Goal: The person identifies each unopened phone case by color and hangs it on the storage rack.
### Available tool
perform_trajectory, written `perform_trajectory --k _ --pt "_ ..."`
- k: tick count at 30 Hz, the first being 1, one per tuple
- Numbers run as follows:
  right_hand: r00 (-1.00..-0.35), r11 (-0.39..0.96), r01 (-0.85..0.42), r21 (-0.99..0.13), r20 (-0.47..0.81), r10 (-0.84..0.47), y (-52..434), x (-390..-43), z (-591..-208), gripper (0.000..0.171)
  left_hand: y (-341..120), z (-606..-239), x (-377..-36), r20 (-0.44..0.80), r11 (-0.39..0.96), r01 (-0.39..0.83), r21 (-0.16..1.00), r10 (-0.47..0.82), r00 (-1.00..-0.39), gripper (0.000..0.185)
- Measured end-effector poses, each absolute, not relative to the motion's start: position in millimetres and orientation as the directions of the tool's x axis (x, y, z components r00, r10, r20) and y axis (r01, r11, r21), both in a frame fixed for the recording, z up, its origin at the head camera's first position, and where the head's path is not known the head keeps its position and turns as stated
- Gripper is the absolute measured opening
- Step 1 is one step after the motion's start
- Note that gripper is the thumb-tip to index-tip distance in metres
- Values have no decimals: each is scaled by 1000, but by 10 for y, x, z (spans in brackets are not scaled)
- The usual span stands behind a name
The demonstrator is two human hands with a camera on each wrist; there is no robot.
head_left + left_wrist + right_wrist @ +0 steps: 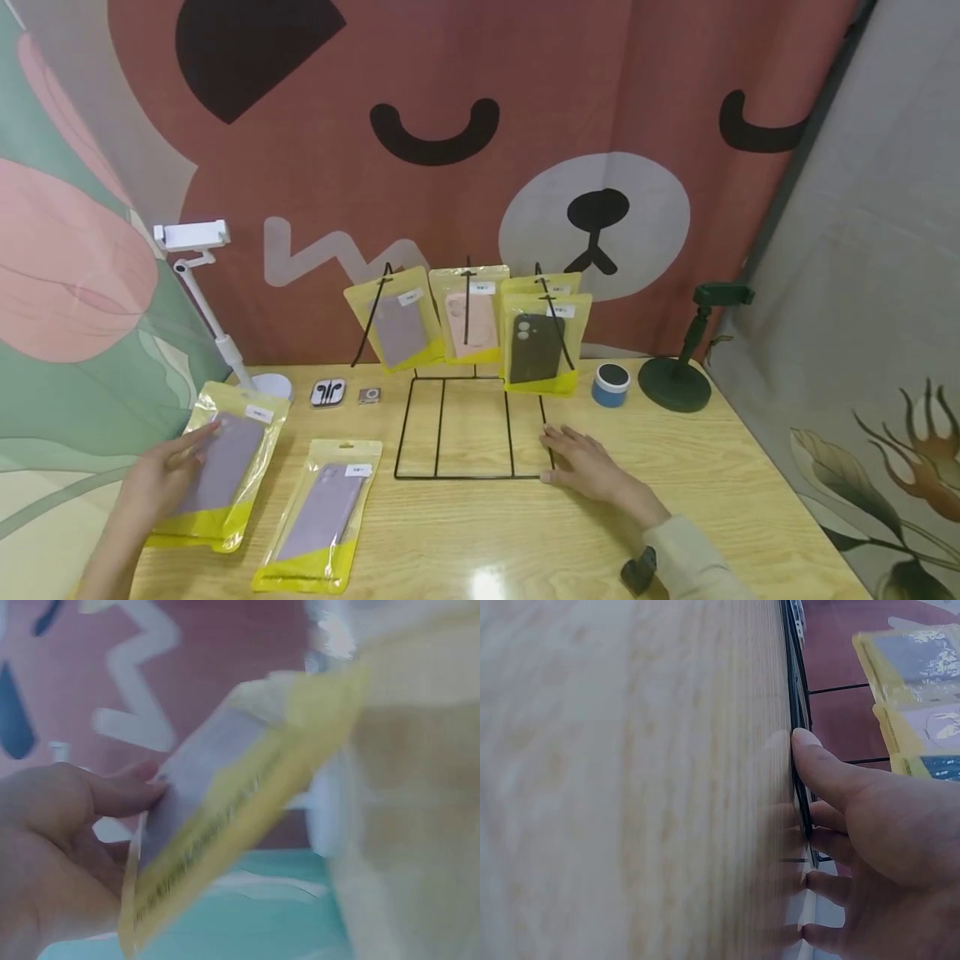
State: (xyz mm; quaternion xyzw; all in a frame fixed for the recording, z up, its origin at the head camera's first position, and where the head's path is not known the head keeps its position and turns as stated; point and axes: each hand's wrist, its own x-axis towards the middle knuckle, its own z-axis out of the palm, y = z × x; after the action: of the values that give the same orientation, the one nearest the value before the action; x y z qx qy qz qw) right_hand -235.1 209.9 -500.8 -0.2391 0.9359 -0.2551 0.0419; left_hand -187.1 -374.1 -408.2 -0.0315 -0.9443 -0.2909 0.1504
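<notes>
My left hand [161, 479] grips a purple phone case in a clear-and-yellow bag [225, 458], lifted over the table's left side; in the left wrist view the thumb lies on the bag's face. A second bagged purple phone case [322, 517] lies flat to its right. My right hand [592, 467] rests at the right edge of the black wire display rack [472, 477], fingertips touching the table beside the wire and thumb by the front corner. From the rack's hooks hang a bagged purple case [400, 329], a pink case [472, 321] and a black case [536, 346] before another bag.
Behind stand a white phone stand [225, 346], boxed earphones [327, 392], a small music player [369, 396], a blue round jar [611, 386] and a dark green phone stand [678, 383]. A bear-print curtain [420, 200] hangs behind the wooden table [465, 542].
</notes>
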Motion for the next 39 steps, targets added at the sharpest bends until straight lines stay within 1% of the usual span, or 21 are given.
perform_trajectory --k 2,4,5,8,9,12,15,18,23,28,31,33,36,39 --pt "-884 759 -424 -494 45 -465 2107 -2353 -5012 67 -3661 -3956 -1802 312 775 146 614 -68 -948 37" --pt "-887 763 -422 -489 48 -460 2113 -2353 -5014 66 -3536 -3845 -1739 334 689 183 701 -92 -938 37" --pt "-887 764 -422 -488 50 -458 2115 -2353 -5015 66 -3462 -3801 -1710 351 642 214 736 -93 -932 38" --pt "-887 765 -426 -483 57 -458 2117 -2349 -5012 66 -3236 -3718 -1637 405 441 339 831 -61 -912 37" --pt "-886 763 -428 -484 58 -460 2115 -2347 -5009 65 -3164 -3709 -1616 430 386 383 839 -42 -902 36" --pt "-883 758 -434 -487 62 -466 2106 -2341 -5003 65 -2996 -3714 -1550 467 257 457 851 25 -884 34" --pt "-880 755 -438 -489 62 -470 2097 -2334 -4999 65 -2862 -3752 -1495 473 193 478 857 75 -878 34" --pt "-879 755 -441 -485 63 -473 2091 -2328 -4998 65 -2758 -3787 -1477 460 137 469 872 94 -883 34" --pt "-877 752 -446 -486 70 -475 2085 -2325 -5000 65 -2648 -3808 -1534 432 137 441 887 91 -897 33" --pt "-878 752 -445 -487 69 -475 2082 -2323 -4999 65 -2590 -3835 -1638 454 172 470 866 126 -882 34" --pt "-877 751 -444 -488 66 -476 2081 -2324 -4998 65 -2582 -3858 -1666 454 206 470 858 122 -883 33" --pt "-877 753 -443 -487 63 -476 2080 -2324 -4995 65 -2578 -3871 -1687 437 243 450 859 107 -893 32" --pt "-881 755 -435 -491 58 -469 2082 -2321 -4985 65 -2559 -3892 -1750 408 265 420 868 102 -907 32" --pt "-883 754 -430 -496 55 -467 2080 -2316 -4971 65 -2525 -3925 -1859 391 256 417 872 146 -909 35"
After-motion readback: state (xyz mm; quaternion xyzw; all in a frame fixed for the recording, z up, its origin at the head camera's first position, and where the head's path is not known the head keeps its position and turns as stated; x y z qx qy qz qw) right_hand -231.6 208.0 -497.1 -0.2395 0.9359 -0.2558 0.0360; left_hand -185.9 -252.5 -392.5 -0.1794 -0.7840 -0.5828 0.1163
